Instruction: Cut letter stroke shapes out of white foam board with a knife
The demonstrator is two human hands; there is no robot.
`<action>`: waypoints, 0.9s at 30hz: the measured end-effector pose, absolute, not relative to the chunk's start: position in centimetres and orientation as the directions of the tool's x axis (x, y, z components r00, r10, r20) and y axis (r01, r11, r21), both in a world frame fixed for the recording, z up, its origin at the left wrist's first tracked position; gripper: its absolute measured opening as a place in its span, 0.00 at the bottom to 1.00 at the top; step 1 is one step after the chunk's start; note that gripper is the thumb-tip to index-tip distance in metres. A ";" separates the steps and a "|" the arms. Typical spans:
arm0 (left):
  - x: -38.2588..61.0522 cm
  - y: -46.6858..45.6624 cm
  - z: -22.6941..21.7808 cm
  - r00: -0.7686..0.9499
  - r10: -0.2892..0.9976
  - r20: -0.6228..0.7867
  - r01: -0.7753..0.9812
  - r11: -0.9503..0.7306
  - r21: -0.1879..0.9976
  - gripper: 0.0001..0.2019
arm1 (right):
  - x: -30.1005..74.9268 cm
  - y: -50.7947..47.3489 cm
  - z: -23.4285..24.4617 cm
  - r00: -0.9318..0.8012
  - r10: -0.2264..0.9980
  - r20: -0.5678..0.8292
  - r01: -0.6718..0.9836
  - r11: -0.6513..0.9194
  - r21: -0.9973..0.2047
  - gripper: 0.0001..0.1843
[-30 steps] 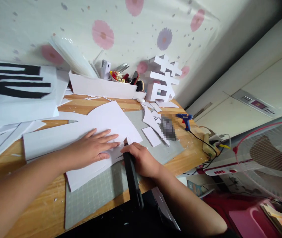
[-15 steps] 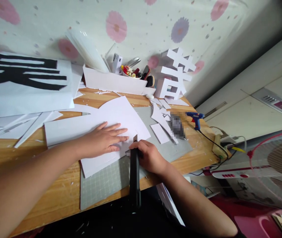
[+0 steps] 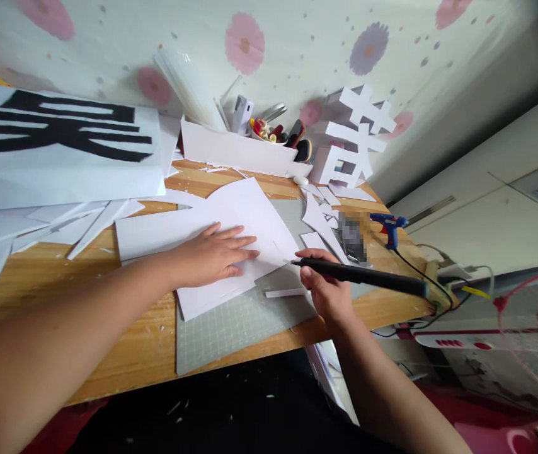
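My left hand (image 3: 217,255) lies flat with fingers spread on a large white foam board sheet (image 3: 231,208), pressing it against the grey-green cutting mat (image 3: 217,343). In my right hand (image 3: 328,287) is a black utility knife (image 3: 368,274), its handle pointing right and its tip at the sheet's right edge. A narrow white strip (image 3: 285,293) lies on the mat beside my right hand, apart from the sheet. Whether the blade touches the board is too small to tell.
White offcuts (image 3: 320,221) and a blue hot glue gun (image 3: 389,227) lie on the right. A white built-up character (image 3: 349,139) stands behind them. Along the back runs a white box (image 3: 235,151) of tools. Printed paper (image 3: 61,176) covers scraps at left.
My right hand moved right and swung the knife from pointing away to lying sideways. A narrow strip now shows apart from the sheet. My left hand stays on the board; the view shifted.
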State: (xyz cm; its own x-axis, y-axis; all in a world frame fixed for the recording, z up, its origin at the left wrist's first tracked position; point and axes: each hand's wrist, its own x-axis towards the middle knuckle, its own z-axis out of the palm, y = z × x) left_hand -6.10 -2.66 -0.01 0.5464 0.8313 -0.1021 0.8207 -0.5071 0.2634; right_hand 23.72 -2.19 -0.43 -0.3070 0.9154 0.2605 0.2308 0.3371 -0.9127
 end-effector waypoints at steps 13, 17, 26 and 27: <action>-5.1 -2.4 0.9 0.505 0.848 -0.162 0.851 -0.457 0.260 0.28 | 13.5 -5.8 1.3 -0.508 0.859 -0.058 -0.040 -0.091 -0.995 0.25; -4.7 -2.1 1.2 0.488 0.844 -0.222 0.865 -0.435 0.249 0.31 | 12.1 -6.7 0.7 -0.469 0.883 -0.027 0.042 -0.008 -0.999 0.24; -4.8 -2.0 0.8 0.498 0.846 -0.189 0.858 -0.451 0.244 0.30 | 10.7 -7.1 -2.0 -0.369 0.928 0.043 0.135 0.099 -0.986 0.31; -4.8 -2.0 0.9 0.497 0.846 -0.194 0.860 -0.448 0.245 0.30 | 10.7 -7.1 -2.1 -0.358 0.933 0.042 0.139 0.098 -0.985 0.31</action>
State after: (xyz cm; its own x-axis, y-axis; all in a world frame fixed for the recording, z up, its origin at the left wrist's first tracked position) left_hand -4.77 -2.04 0.89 0.4967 0.8458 -0.1944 0.8595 -0.4484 0.2452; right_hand 10.70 -7.11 -2.09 -0.3585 0.9326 0.0423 0.1387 0.0980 -0.9855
